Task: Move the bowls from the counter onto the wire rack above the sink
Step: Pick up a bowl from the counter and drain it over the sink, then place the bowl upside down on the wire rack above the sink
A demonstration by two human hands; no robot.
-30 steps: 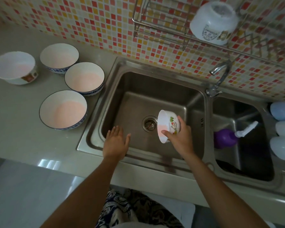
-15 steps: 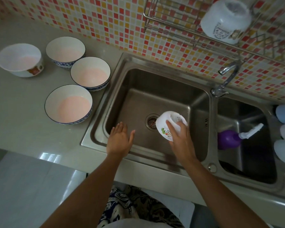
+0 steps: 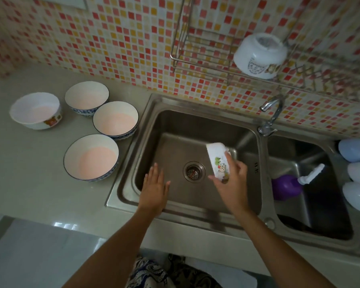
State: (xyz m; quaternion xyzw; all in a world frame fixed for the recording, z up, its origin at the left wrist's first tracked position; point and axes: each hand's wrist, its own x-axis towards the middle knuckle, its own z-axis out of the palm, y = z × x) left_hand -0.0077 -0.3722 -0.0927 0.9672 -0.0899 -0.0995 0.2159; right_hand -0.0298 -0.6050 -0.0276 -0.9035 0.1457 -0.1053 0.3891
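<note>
Dim, flat indoor light washing scene; sink (image 3: 195, 142) basin sitting in shadow. Pale glare glinting on near counter (image 3: 64, 226) edge. Wide-angle bending at edges; far right wire rack (image 3: 206, 53) smearing with blur.

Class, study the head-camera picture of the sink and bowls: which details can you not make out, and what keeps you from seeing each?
- Inside of the small white bowl in the right hand: tilted away, fingers cover its lower side.
- Inside of the upturned bowl on the wire rack: faces down.
- Rack's right part: blurred.
- Purple bottle in the right basin: its base lies in shadow.
- Pale rounded objects: cut off by the right edge.
</note>
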